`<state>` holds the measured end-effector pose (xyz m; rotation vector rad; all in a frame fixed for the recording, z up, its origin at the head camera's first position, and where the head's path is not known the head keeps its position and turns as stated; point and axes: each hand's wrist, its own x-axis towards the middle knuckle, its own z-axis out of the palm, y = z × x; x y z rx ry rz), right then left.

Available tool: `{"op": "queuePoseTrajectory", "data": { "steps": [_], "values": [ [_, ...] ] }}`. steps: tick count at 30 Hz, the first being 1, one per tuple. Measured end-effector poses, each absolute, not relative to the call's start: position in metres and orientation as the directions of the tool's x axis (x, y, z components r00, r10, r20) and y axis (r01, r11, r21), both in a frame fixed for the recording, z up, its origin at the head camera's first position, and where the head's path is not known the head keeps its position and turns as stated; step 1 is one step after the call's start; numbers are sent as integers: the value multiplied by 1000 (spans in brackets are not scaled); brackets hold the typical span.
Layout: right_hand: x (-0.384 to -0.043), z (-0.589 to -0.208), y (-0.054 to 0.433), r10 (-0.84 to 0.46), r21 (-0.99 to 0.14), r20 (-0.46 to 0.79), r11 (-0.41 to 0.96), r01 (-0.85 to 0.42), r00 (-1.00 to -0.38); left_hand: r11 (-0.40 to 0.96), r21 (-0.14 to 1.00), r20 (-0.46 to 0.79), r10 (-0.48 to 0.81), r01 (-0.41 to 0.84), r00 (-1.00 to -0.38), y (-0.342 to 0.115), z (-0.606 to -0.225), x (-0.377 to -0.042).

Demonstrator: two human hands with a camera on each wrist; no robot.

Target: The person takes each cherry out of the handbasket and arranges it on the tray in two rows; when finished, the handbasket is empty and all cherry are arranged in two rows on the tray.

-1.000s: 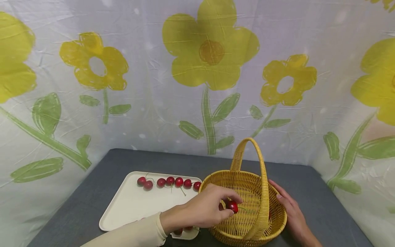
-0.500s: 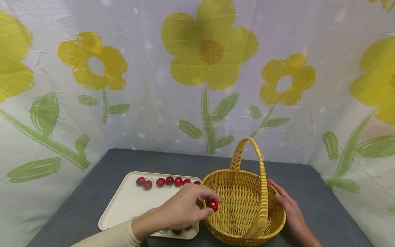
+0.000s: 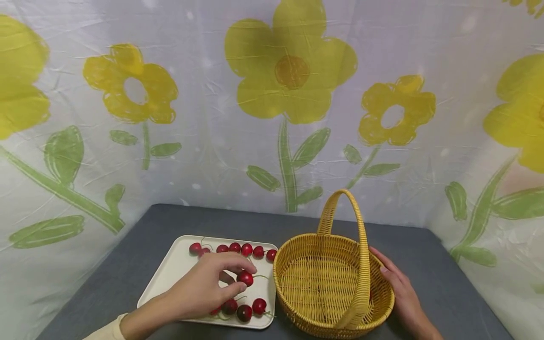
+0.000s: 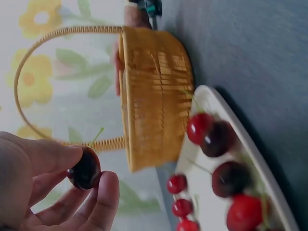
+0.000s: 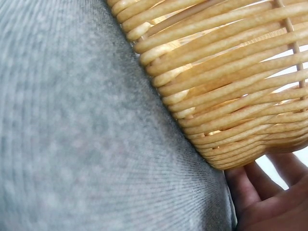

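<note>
My left hand point(image 3: 204, 283) pinches a dark red cherry point(image 3: 244, 278) by its sides, thumb against fingertips, over the right part of the white tray point(image 3: 159, 283). In the left wrist view the cherry point(image 4: 84, 168) has its green stem pointing up and away from the fingers. Right of the tray stands a yellow wicker basket point(image 3: 318, 278) with a tall arched handle point(image 3: 362, 255). My right hand point(image 3: 403, 293) rests against the basket's right side, its fingers fairly straight along the outer wall point(image 5: 240, 86). A sliver of red shows inside the basket, mostly hidden behind the handle.
Several cherries point(image 3: 246, 250) lie in a row along the tray's far edge. More cherries point(image 3: 259, 306) lie near its front right corner. Tray and basket stand close together on a dark grey table point(image 3: 238, 223). A flower-printed cloth point(image 3: 204, 118) hangs behind and at the sides.
My left hand has moved left with the cherry, from over the basket to over the tray, uncovering the cherries at the front corner. The right hand and basket have stayed in place.
</note>
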<state>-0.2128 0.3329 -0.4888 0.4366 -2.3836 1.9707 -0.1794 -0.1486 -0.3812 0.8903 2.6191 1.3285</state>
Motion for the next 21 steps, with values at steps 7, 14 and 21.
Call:
{"op": "queuePoseTrajectory", "data": {
  "steps": [7, 14, 21],
  "values": [
    [-212, -490, 334, -192, -962, 179, 172, -213, -965, 483, 781, 169, 446, 396, -879, -188, -392, -173],
    [-213, -489, 334, -181, -966, 129, 199, -165, -975, 509, 791, 150, 376, 338, -915, -226, -407, -165],
    [-213, -487, 333, -173, -966, 118, 208, -154, -978, 550, 791, 102, 314, 269, -944, -253, -421, -158]
  ]
}}
